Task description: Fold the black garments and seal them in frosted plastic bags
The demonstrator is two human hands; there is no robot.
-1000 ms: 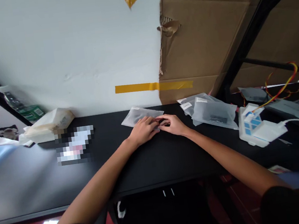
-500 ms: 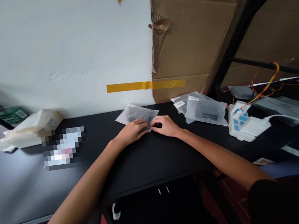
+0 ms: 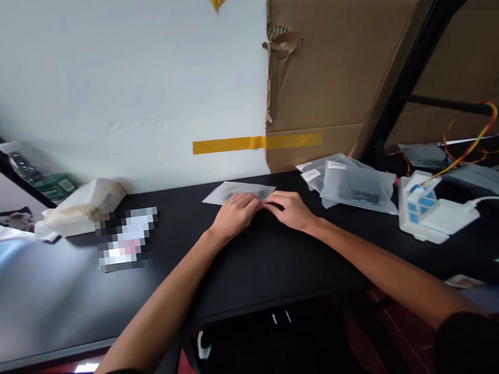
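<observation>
A frosted plastic bag [image 3: 230,190] lies slanted on the black table, its near edge between my two hands. My left hand [image 3: 237,214] is closed over the near side of the bag, fingers bent together and covering part of it. From the right, my right hand [image 3: 291,208] pinches the bag's near right edge between thumb and fingertips. The two hands' fingertips almost meet. What is inside this bag is hidden by my fingers.
To the right lie several frosted bags [image 3: 354,188] with white labels and dark contents. Beyond them stands a white and blue power strip [image 3: 422,207] with a white cable. On the left are a pixelated flat item [image 3: 130,236] and a pale packet [image 3: 84,209]. A cardboard panel [image 3: 342,52] rises behind.
The view has turned slightly left, so everything sits farther right. The bag's far edge now shows no label, and its surface looks flatter. Both hands stay on its near edge.
</observation>
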